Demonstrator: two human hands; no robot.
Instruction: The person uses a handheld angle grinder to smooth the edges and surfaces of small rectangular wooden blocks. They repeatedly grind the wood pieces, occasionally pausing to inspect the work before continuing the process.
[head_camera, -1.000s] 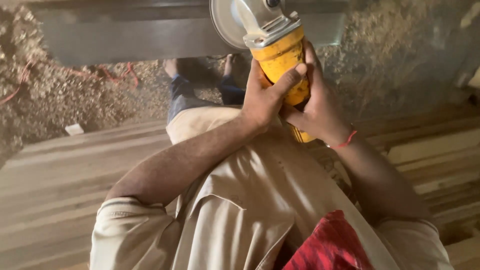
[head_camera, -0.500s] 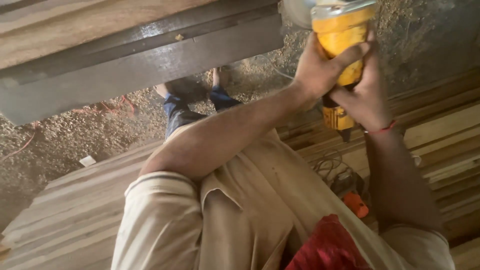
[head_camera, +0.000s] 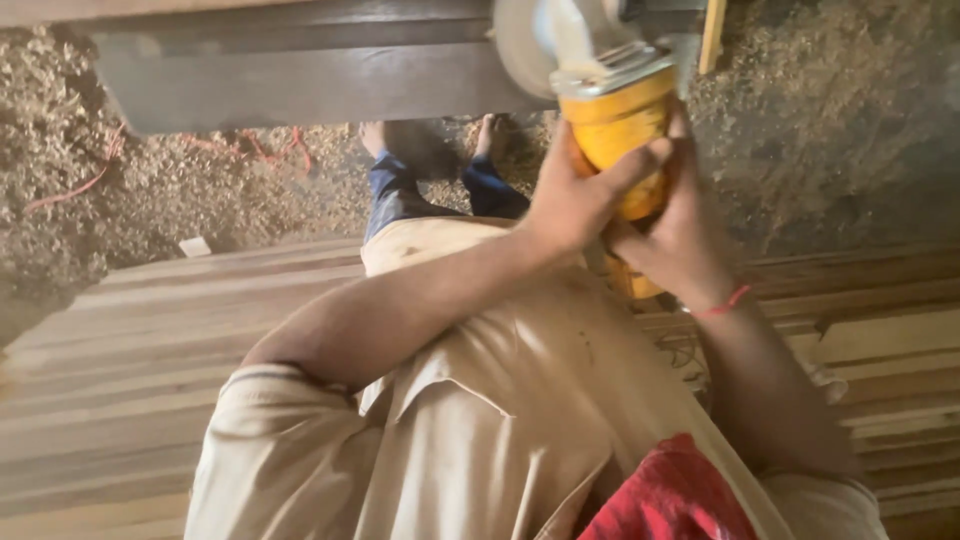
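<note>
We see the yellow-bodied angle grinder with a grey metal guard (head_camera: 610, 110) near the top of the view, at about one o'clock from the centre, its round disc end pressed up against the long dark grey beam (head_camera: 300, 85) that runs across the top edge. Our left hand (head_camera: 575, 195) is wrapped around the yellow body from the nine o'clock side, fingers curled tight and the thumb laid over the front of the casing. Our right hand (head_camera: 680, 240) closes on the same body from the four o'clock side, lower down, fingers folded round the tool so that both hands touch one another; a thin red thread bracelet (head_camera: 725, 302) sits on that wrist.

Below the grinder, at six o'clock, hangs the beige short-sleeved shirt (head_camera: 480, 430) with a patch of red cloth (head_camera: 670, 495) at the bottom edge. Past the forearm, at about eleven o'clock from the hands, we make out blue trouser legs (head_camera: 400, 185) and bare feet standing on a floor thick with pale sawdust (head_camera: 200, 190). A red cable (head_camera: 255, 150) trails through the sawdust at ten o'clock. Pale wooden planks (head_camera: 130, 340) lie stacked flat at eight o'clock, and more planks (head_camera: 890, 340) lie at three to four o'clock.
</note>
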